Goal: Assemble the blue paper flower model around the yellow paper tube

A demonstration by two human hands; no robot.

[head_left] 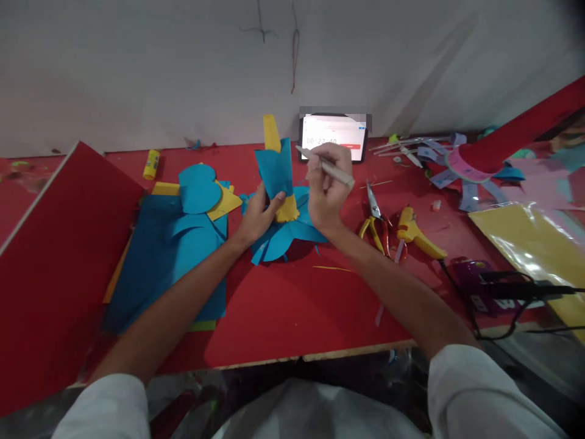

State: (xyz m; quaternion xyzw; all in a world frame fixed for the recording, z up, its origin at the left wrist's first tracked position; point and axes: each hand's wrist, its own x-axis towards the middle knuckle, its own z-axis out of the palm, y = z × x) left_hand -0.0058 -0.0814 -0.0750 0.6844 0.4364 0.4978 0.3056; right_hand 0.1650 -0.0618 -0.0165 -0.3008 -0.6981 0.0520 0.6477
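Note:
Near the middle of the red table, my left hand is closed on a blue paper piece, with a yellow paper strip sticking up behind its top edge. Just below lies a blue paper flower with a yellow center, partly covered by that hand. My right hand grips a pale pen, whose tip points left, close to the blue piece's upper right edge. I cannot tell whether the tip touches the paper.
Blue paper sheets and cut shapes lie left, near a glue stick. A tablet leans at the wall. Scissors, yellow-handled pliers and a yellow glue gun with its cable lie right.

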